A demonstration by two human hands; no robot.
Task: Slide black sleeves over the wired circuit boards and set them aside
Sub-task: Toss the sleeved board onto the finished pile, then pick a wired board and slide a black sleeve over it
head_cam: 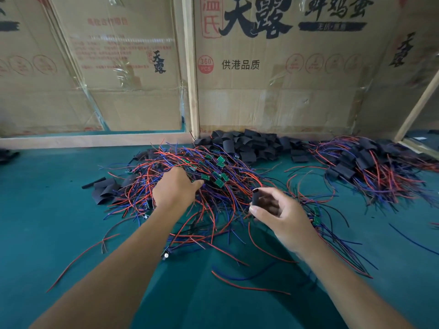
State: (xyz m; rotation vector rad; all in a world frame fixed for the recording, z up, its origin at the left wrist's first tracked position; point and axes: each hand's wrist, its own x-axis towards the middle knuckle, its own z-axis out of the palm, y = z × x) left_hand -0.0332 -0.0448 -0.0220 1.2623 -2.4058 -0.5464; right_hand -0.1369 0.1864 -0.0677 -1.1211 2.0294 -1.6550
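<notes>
Head view shows the right hand point(282, 217) with thumb and curled fingers pinching one black sleeve point(256, 198), held just above the near right edge of the wire heap. The sleeve stands roughly upright, tilted a little, its upper end toward the far side; whether its mouth is pressed open cannot be told.

The left hand point(174, 188) lies palm down on the heap of wired circuit boards point(190, 186), thumb out to the right. Its fingers reach into the red and blue leads on the far side and are hidden, so whether they have closed on a board cannot be told. Several small green boards point(219, 179) lie just right of and beyond that thumb, between the two hands and nearer the left one.

The coming move turns on this: a board must come from the left and far side toward the sleeve, with its long axis lined up with the sleeve's bore. That probably means the left hand lifts a board by its wires while the right turns the sleeve's open end to meet it.

Farther off, loose sleeves point(251, 143) are heaped against the cardboard wall point(273, 103). At far right sits a separate pile of sleeved boards point(356, 162), seemingly the finished ones. All rests on a green table mat point(47, 210).
</notes>
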